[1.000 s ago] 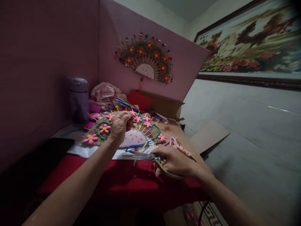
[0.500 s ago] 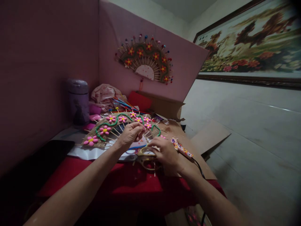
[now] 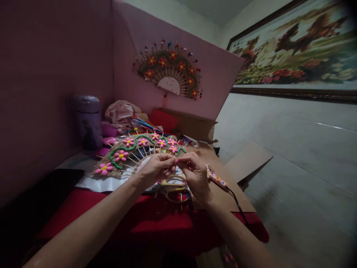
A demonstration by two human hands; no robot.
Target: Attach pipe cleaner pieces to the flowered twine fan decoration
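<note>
My left hand (image 3: 159,166) and my right hand (image 3: 194,174) meet fingertip to fingertip in front of the fan, both pinched closed. Between them shows a tiny pink bit of clay (image 3: 176,160); its shape is too small to make out. Behind lies a half-round fan (image 3: 130,148) of sticks and twine, bearing pink clay flowers with yellow centres and a wavy green strip. Scissors (image 3: 166,192) with gold handles rest below my hands at the table edge. Just right of my right hand is a flower-patterned glue gun (image 3: 218,179) with a black cord, partly covered by that hand.
A finished-looking fan (image 3: 169,85) with orange flowers hangs on the pink board. A purple bottle (image 3: 88,124), pink packets (image 3: 109,140) and a crumpled cloth (image 3: 122,113) stand at the back left. Cardboard (image 3: 231,197) covers the right side of the red-clothed table (image 3: 117,208).
My right hand has lifted away from the scissors and come up to my left hand. Their fingertips now meet at the pink bit. The view has shifted slightly.
</note>
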